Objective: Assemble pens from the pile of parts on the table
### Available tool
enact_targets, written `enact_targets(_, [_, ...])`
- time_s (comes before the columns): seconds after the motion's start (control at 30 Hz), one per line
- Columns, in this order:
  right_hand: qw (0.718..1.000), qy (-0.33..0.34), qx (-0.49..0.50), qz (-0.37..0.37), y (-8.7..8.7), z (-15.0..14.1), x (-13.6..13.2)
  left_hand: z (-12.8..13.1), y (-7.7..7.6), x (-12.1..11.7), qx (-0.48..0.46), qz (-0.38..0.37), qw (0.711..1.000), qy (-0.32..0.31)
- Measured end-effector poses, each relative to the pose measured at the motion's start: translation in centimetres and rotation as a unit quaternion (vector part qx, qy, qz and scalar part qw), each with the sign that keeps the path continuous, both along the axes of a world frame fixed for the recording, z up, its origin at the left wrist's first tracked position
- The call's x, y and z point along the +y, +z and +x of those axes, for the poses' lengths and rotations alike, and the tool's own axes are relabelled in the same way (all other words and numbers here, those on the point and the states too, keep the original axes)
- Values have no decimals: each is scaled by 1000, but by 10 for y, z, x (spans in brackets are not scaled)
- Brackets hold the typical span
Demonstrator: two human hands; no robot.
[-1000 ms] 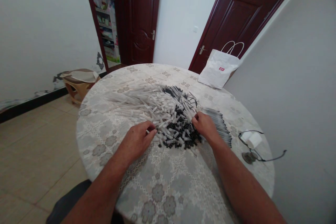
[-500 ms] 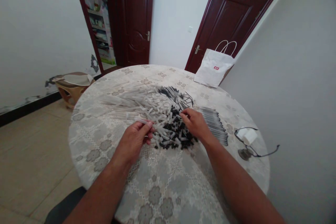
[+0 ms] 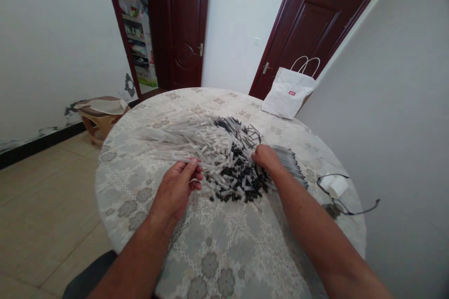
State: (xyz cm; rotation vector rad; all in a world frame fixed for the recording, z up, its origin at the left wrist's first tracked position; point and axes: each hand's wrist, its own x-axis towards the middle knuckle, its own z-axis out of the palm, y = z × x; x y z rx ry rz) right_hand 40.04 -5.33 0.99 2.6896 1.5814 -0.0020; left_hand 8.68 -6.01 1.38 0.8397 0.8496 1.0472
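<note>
My left hand (image 3: 180, 184) pinches a pale translucent pen barrel (image 3: 180, 159) between thumb and fingers, at the near left side of the pile. My right hand (image 3: 265, 157) is closed with its fingertips down at the right side of the pile; what they hold, if anything, is hidden. Between the hands lies a heap of short black and clear pieces (image 3: 243, 176) that look like pen caps. Behind and to the left spread many pale translucent tubes (image 3: 168, 131). Thin dark-tipped pen refills (image 3: 242, 130) lie loose beyond my right hand.
A row of dark-tipped pens (image 3: 291, 163) lies right of my right hand, partly covered by the forearm. Folded glasses (image 3: 345, 208) and a small white block (image 3: 336, 186) sit at the right edge. A white paper bag (image 3: 289, 93) stands at the back of the patterned round table (image 3: 210, 238).
My right hand has moved slightly right and away from the cap heap toward the refills. My left hand keeps hold of the pen barrel. The view has shifted slightly.
</note>
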Motion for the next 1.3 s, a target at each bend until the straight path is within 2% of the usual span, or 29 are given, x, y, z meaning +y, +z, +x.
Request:
enact_targets(0.13, [999,20,-9,45,20,-17,-28,0,0,0,-29,-11,999,15])
enact_targets(0.17, [997,41,-2,65,24,-24,-40,1,1,-1,-42,-18,999,15])
enact_targets(0.23, [973,143,77,162,29,-43,-66,2,4,-3,-68,-32,997,10])
enact_targets(0.33, [936,226,184,196,24,-70,-101,4,7,-8,-84,-36,996,5])
enact_targets(0.43, [918,289,199,183,12,-86,-117,6,9,-11,-84,-28,996,10])
enact_targets(0.57, [926,321,152,132,0,-86,-115,7,7,-11,-81,-9,997,4])
enact_targets(0.77, [942,311,85,91,-5,-77,-112,8,5,-12,-70,11,997,-8])
enact_targets(1.07, [947,307,48,80,-3,-77,-113,7,1,-11,-52,22,998,7])
enact_targets(1.3, [943,320,41,83,-8,-77,-113,6,0,-11,-27,28,999,-20])
